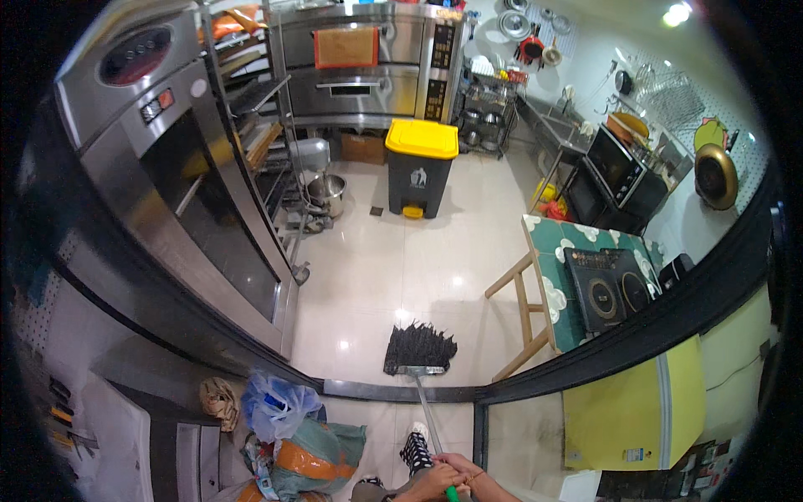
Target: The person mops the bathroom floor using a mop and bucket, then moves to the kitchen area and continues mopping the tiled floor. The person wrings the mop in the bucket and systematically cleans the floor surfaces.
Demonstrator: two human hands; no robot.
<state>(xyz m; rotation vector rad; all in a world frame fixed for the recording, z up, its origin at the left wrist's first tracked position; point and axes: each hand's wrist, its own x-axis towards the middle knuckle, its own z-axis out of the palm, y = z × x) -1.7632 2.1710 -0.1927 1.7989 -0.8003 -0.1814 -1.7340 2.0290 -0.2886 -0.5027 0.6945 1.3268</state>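
Observation:
Both hands grip the handle of a mop, close to its green end (452, 494). My left hand (437, 480) is wrapped around the handle at the bottom of the view. Just beyond it, my right hand (459, 465) closes on the same handle and partly overlaps it; a thin bracelet circles that wrist. The metal mop handle (428, 414) runs forward over a dark door sill (370, 390). Beyond the sill, the mop's black strands (421, 347) lie fanned out on the glossy tile floor (357, 270).
A grey bin with a yellow lid (421, 179) stands ahead. Left are a steel cabinet (188, 188) and a tray rack (282, 157); right, a green-topped table (552, 276) with wooden legs bears a cooktop (602, 295). Bags (313, 455) lie by my feet. Dark frames flank the doorway.

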